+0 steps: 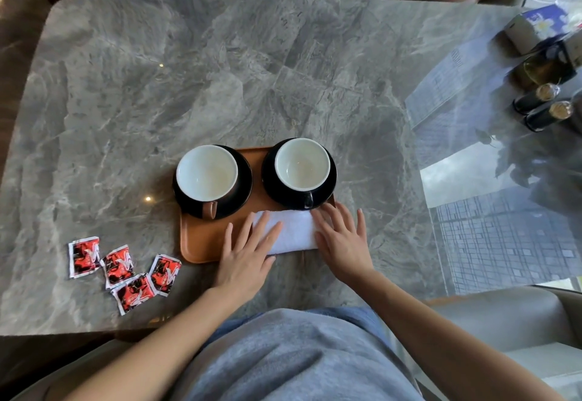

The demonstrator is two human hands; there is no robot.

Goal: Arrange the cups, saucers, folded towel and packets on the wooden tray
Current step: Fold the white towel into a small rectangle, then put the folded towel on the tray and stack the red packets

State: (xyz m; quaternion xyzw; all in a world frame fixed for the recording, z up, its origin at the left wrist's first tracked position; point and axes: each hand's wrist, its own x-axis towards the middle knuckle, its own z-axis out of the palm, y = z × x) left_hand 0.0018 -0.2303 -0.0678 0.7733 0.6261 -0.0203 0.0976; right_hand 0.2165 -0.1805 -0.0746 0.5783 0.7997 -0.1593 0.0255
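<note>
Both hands lie flat, fingers straight, the left hand [248, 254] on the left end and the right hand [344, 240] on the right end of the folded white towel [294, 230], which rests on the wooden tray [201, 240] at lower centre, just below two cups [206, 172] on black saucers [245, 180]. Soft and limp, it should keep its fold if slid by both ends; the four red packets [118, 265] at lower left, on the surface [283, 70], look light, best pinched by an edge.

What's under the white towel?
The wooden tray lies under the towel. The left hand and right hand rest flat on its ends. Whether anything small is tucked beneath cannot be seen; the cloth covers it.
</note>
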